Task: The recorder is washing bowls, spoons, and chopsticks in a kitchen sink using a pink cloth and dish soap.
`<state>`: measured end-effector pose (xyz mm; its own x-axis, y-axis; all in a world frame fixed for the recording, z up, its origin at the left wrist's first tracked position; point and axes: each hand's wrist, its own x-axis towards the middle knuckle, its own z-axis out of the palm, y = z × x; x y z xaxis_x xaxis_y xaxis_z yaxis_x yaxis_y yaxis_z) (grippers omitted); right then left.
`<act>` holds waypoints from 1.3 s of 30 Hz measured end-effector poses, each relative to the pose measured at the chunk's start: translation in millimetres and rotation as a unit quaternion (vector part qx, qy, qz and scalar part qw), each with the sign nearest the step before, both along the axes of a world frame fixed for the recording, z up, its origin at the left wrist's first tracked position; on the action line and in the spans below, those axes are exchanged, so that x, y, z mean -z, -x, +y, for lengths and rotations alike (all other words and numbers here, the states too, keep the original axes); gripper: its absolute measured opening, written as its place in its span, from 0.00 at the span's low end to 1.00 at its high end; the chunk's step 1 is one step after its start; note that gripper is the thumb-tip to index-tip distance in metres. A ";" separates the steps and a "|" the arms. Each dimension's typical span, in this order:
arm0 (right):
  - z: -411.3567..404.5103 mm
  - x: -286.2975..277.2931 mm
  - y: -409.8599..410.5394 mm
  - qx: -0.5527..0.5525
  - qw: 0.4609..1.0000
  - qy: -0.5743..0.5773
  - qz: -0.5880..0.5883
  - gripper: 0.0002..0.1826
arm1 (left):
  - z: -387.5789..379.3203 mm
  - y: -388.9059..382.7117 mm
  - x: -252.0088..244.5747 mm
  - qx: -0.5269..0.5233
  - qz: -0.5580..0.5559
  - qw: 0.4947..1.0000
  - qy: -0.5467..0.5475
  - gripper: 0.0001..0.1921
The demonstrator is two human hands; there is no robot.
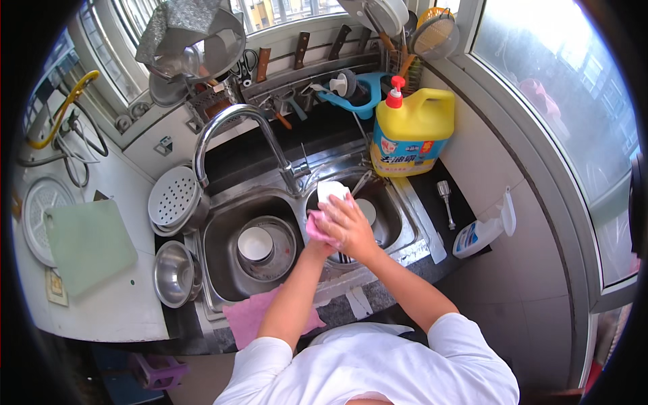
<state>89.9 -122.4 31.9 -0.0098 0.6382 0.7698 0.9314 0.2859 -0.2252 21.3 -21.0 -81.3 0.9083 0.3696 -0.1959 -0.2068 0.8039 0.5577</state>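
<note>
Over the right sink basin (390, 230), my right hand (358, 234), wet with suds, presses its fingers over a pink cloth (318, 228). A white bowl or dish (330, 190) sticks up beyond the fingers, against the cloth. My left hand (322, 246) comes up beneath; its fingers are hidden by the cloth and my right hand, so its grip does not show. Below my hands in that basin are another white dish (365, 211), partly covered, and utensils (362, 181). In the left basin (223, 253), a white bowl (255, 244) sits in a metal pan (283, 253).
A chrome faucet (238, 111) arches over the left basin. Right of the sink stand a yellow detergent jug (415, 116) and a spray bottle (481, 235). A perforated strainer (173, 196), metal bowls (173, 273) and a green cutting board (91, 248) lie left. A pink cloth (248, 316) drapes the front edge.
</note>
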 end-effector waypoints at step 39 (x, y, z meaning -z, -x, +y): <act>30.1 36.0 23.3 -0.115 0.428 -0.061 0.894 0.22 | -2.5 -24.7 -75.5 -0.379 0.197 0.875 -0.228 0.13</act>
<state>66.7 -92.3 -4.1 0.6139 0.7320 -0.2955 -0.7552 0.4358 -0.4896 46.0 -23.5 -5.8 0.2643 0.9577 -0.1137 -0.3042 0.1947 0.9325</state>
